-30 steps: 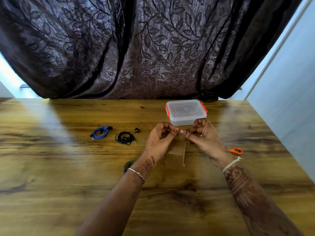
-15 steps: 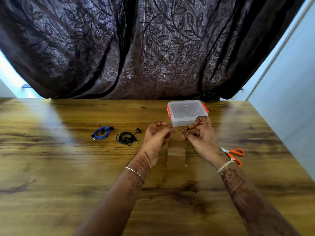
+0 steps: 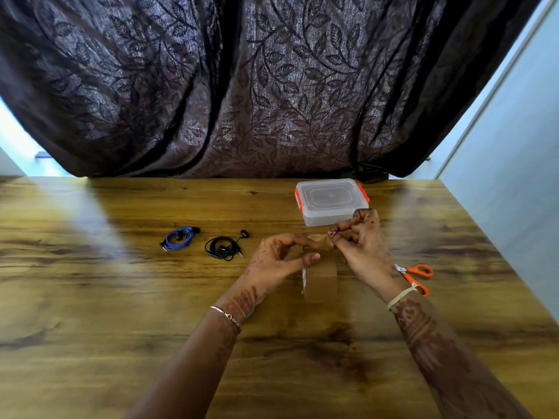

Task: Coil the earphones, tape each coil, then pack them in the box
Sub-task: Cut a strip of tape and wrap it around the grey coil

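Above the table [image 3: 121,328], left fingers [image 3: 298,239] and right fingers [image 3: 348,225] pinch tape [image 3: 321,281].

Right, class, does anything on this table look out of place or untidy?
The black earphones look untidy: one earbud strays from the loose coil, unlike the neat blue earphones. Nothing else stands out.

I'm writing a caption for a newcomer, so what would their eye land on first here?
First, the left hand and right hand at centre, pinching a strip of brown tape that hangs down between them. Then the clear box with orange clips, lid on, just beyond the right hand, and the blue earphones and black earphones coiled side by side on the wooden table to the left. A dark leaf-patterned curtain fills the background.
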